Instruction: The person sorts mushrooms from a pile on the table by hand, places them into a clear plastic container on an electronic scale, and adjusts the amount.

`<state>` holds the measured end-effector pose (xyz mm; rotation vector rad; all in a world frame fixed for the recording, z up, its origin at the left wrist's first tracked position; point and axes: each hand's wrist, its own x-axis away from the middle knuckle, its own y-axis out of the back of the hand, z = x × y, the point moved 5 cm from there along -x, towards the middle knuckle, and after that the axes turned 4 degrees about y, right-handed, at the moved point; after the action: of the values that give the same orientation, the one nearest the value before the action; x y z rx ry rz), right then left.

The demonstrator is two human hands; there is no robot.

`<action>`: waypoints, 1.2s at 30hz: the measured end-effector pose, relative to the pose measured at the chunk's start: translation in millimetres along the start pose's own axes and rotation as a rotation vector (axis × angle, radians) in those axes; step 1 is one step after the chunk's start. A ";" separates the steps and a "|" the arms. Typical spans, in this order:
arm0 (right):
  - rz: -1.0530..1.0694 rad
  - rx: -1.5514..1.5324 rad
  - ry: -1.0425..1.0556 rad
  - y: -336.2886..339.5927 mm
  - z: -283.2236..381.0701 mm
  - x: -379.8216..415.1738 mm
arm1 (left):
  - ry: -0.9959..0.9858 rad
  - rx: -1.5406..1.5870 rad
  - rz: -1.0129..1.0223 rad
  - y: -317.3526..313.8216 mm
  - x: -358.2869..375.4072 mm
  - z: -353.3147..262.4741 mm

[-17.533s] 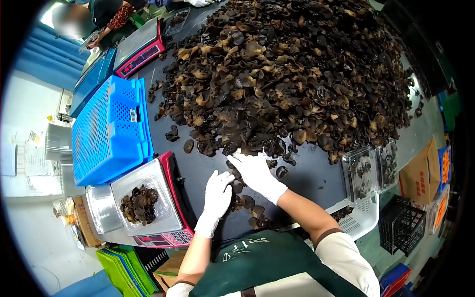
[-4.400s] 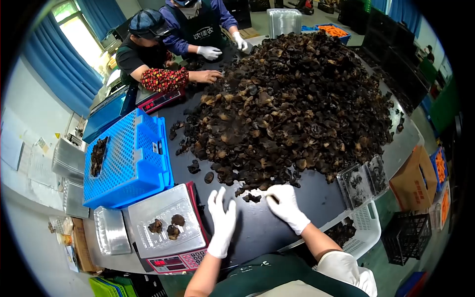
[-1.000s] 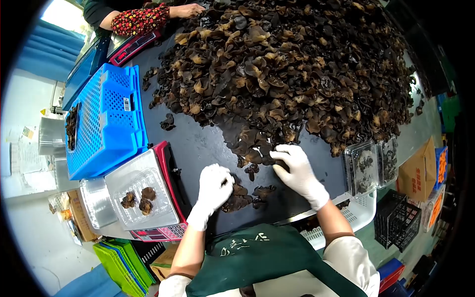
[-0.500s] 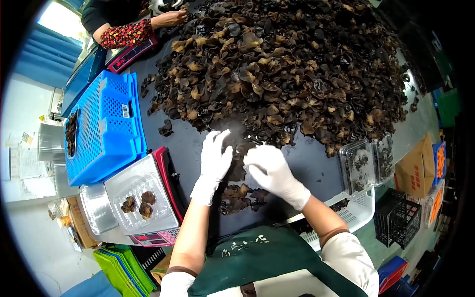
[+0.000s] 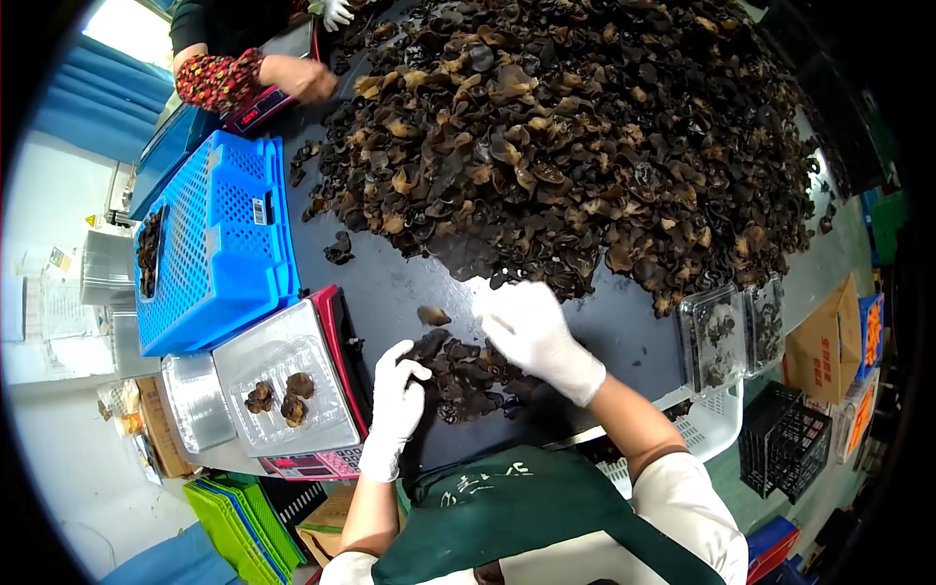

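Observation:
My left hand (image 5: 396,405), in a white glove, rests at the left edge of a small heap of dark wood ear mushrooms (image 5: 458,380) close to my apron. Its fingers are loosely curved and apart, with nothing visible in them. My right hand (image 5: 536,336), also gloved in white, hovers over the right side of that heap, near the front edge of the large wood ear pile (image 5: 546,156). Motion blurs its fingertips, so whether they hold anything does not show. One loose brownish mushroom piece (image 5: 433,316) is just beyond the small heap.
At left stand a scale (image 5: 288,375) bearing a clear tray with three mushroom pieces, and a blue basket (image 5: 219,244). Clear boxes (image 5: 712,336) sit at right; a white basket (image 5: 712,429) is below the table edge. A co-worker's hand (image 5: 300,78) is top left.
My left hand has drawn back toward me and left, from the big pile to the small heap. The small heap has grown. The co-worker's hand has moved left and down.

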<state>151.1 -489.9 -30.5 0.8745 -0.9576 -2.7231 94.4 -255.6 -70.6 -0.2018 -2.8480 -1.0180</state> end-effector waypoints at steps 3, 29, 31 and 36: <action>-0.018 0.307 -0.095 -6.5 -39.9 -23.6 | 0.033 0.047 -0.043 3.1 4.0 10.4; 0.268 -0.320 -0.379 3.0 -16.1 43.8 | -0.376 -0.034 -0.071 -23.9 7.0 -56.2; 0.210 -0.360 -0.318 -11.7 -14.3 39.2 | -0.286 0.052 -0.086 -9.2 20.1 -45.9; 0.128 -0.179 -0.085 -34.4 -7.1 25.6 | -0.173 0.120 -0.152 9.2 45.6 -23.2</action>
<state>136.4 -474.1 -68.3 0.6476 -0.7404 -2.7032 52.4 -259.3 -40.3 -0.0670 -3.1115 -0.8898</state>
